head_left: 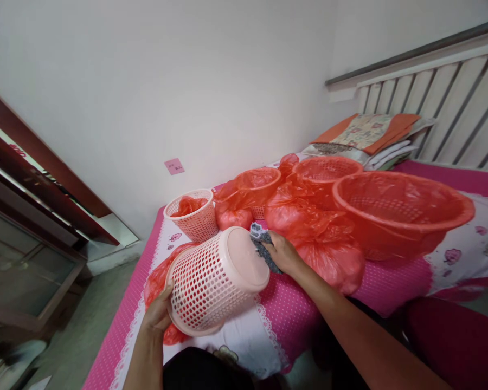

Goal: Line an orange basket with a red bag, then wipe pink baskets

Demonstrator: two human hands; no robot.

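Observation:
A pale pink plastic wastebasket with a perforated wall lies tilted on its side, its solid base turned toward the right. My left hand grips it at the rim on the left. In my right hand is a bunched grey cloth, held against or close beside the edge of the base. Red plastic bag film lies behind and under the wastebasket near its rim. Directly beyond the right hand is a knotted, filled red plastic bag.
A second pink wastebasket stands upright behind. Several bag-lined baskets stand to the right, the largest being a red-lined basket. Folded bedding is stacked by the slatted headboard. The pink bedspread ends above the floor at left.

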